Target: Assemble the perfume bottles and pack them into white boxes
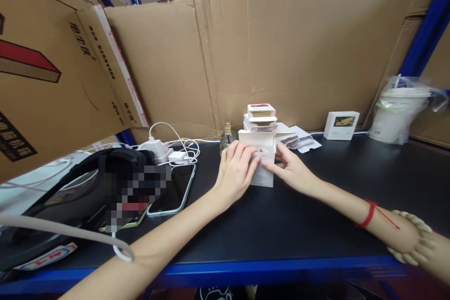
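My left hand (236,167) and right hand (288,165) meet on the small white box (263,161), which stands upright on the black table (316,225), long axis vertical; left fingers curl over its top flap and left face; right fingers, loosely extended, press its right side; both are equally near; a stack of boxes (260,118) stands just behind.

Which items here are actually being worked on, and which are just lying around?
In hand: open white box, held by left hand and right hand.

Lying about: stacked small boxes, glass bottle, phone, charger and cables, lidded cup in bag, small white box.
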Motion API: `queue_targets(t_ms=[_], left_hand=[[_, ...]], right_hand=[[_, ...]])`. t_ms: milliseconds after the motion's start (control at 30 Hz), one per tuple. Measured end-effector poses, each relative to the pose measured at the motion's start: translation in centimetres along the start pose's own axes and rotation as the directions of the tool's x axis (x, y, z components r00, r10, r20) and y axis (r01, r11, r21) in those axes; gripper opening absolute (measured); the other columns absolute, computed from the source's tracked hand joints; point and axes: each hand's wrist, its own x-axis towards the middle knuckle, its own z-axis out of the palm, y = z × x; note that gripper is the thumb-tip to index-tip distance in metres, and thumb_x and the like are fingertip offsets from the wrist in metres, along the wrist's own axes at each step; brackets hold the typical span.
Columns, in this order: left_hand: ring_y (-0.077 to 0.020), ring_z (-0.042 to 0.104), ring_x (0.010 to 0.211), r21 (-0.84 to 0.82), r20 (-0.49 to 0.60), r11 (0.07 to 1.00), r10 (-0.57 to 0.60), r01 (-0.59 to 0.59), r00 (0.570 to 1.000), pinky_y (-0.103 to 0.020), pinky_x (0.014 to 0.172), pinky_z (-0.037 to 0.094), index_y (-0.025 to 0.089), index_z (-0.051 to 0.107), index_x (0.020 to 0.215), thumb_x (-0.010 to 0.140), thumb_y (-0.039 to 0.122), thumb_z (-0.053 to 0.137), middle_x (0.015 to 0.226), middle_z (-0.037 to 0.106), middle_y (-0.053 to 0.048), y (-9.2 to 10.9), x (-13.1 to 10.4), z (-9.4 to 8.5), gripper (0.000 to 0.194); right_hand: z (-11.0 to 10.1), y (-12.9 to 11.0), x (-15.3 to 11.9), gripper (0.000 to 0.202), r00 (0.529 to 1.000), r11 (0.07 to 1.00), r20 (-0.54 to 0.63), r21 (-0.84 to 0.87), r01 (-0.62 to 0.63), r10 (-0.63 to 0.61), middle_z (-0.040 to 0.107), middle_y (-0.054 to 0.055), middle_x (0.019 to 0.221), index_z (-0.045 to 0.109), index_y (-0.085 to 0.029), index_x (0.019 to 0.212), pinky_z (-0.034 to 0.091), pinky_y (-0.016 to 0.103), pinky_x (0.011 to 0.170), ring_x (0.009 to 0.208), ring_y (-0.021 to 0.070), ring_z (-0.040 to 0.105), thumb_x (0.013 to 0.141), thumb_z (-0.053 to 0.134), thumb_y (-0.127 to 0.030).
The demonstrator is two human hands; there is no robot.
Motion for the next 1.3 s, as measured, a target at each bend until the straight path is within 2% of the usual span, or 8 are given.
queue_targets(t_ms=[200, 267, 367, 633, 800, 967, 1167, 1300], left_hand=[[-0.0178, 0.042, 0.101, -0.049, -0.088, 0.999, -0.016, 0.011, 0.996, -0.03, 0.087, 0.034, 0.016, 0.049, 0.098, 0.091, 0.02, 0.04, 0.103, 0.053, -0.007, 0.1, -0.6, -0.1, 0.012], [-0.0176, 0.043, 0.103, -0.085, -0.123, 0.995, -0.066, 0.056, 0.99, -0.031, 0.089, 0.036, 0.017, 0.048, 0.098, 0.09, 0.019, 0.04, 0.108, 0.05, -0.008, 0.2, -0.7, -0.1, 0.011], [-0.0174, 0.043, 0.106, -0.182, -0.154, 0.971, -0.185, 0.156, 0.971, -0.034, 0.091, 0.038, 0.018, 0.046, 0.101, 0.09, 0.02, 0.041, 0.11, 0.043, -0.009, 0.0, -0.7, 0.0, 0.012], [-0.0171, 0.048, 0.11, -0.533, 0.117, 0.714, -0.47, 0.454, 0.875, -0.033, 0.087, 0.046, 0.019, 0.044, 0.109, 0.09, 0.029, 0.038, 0.12, 0.035, -0.011, -0.5, -1.0, 0.7, 0.022], [-0.0142, 0.057, 0.091, -0.678, 0.193, 0.607, -0.398, 0.416, 0.897, -0.033, 0.085, 0.046, 0.021, 0.036, 0.12, 0.091, 0.03, 0.039, 0.11, 0.054, -0.006, -0.6, -1.2, 0.7, 0.031], [-0.0129, 0.057, 0.08, -0.653, 0.169, 0.667, -0.334, 0.36, 0.927, -0.029, 0.075, 0.049, 0.025, 0.027, 0.131, 0.09, 0.031, 0.042, 0.099, 0.058, -0.004, -0.9, -1.3, 0.6, 0.044], [-0.013, 0.057, 0.073, -0.611, 0.199, 0.716, -0.275, 0.338, 0.941, -0.027, 0.066, 0.049, 0.022, 0.024, 0.133, 0.093, 0.032, 0.034, 0.083, 0.058, -0.002, -2.0, -1.3, 1.0, 0.043], [-0.0131, 0.057, 0.08, -0.562, 0.167, 0.777, -0.23, 0.284, 0.959, -0.029, 0.074, 0.049, 0.022, 0.03, 0.128, 0.093, 0.028, 0.033, 0.098, 0.057, -0.005, -2.2, -1.4, 1.1, 0.036]], right_hand=[[-0.8, 0.6, -0.3, 0.068, 0.984, 0.971, -0.005, -0.162, 0.177, -0.18, 0.039, 0.015, 0.128, 0.012, -0.026, 0.134, 0.055, 0.034, 0.072, 0.098, 0.0196, 0.058, 0.081, 0.054, -0.036], [-1.0, 0.7, -0.5, 0.059, 0.96, 0.923, 0.002, -0.275, 0.269, -0.28, 0.035, 0.012, 0.129, 0.02, -0.028, 0.132, 0.056, 0.032, 0.072, 0.099, 0.0188, 0.056, 0.083, 0.052, -0.035], [-1.3, 0.5, -0.5, 0.039, 0.951, 0.869, 0.046, -0.393, 0.299, -0.306, 0.04, 0.009, 0.12, 0.04, -0.028, 0.124, 0.056, 0.029, 0.071, 0.101, 0.0176, 0.054, 0.086, 0.047, -0.034], [-2.2, 0.1, 0.0, 0.026, 0.956, 0.86, -0.041, -0.45, 0.241, -0.29, 0.048, 0.01, 0.103, 0.054, -0.019, 0.1, 0.056, 0.023, 0.05, 0.086, 0.0174, 0.059, 0.081, 0.053, -0.036], [-2.1, 0.1, -0.1, 0.031, 0.955, 0.852, -0.041, -0.463, 0.242, -0.294, 0.048, 0.01, 0.111, 0.051, -0.021, 0.109, 0.057, 0.024, 0.056, 0.09, 0.0169, 0.059, 0.082, 0.052, -0.036], [-2.3, 0.1, -0.2, 0.053, 0.967, 0.875, -0.08, -0.447, 0.183, -0.244, 0.041, 0.012, 0.127, 0.037, -0.025, 0.13, 0.058, 0.028, 0.062, 0.095, 0.0192, 0.058, 0.081, 0.053, -0.039], [-2.8, 0.1, 0.1, 0.049, 0.974, 0.878, -0.094, -0.456, 0.144, -0.208, 0.043, 0.012, 0.122, 0.044, -0.022, 0.122, 0.056, 0.027, 0.055, 0.09, 0.0193, 0.058, 0.079, 0.054, -0.041], [-2.8, 0.3, 0.1, 0.041, 0.965, 0.876, -0.066, -0.438, 0.202, -0.256, 0.042, 0.012, 0.118, 0.045, -0.021, 0.115, 0.053, 0.02, 0.048, 0.089, 0.0178, 0.058, 0.08, 0.054, -0.04]])
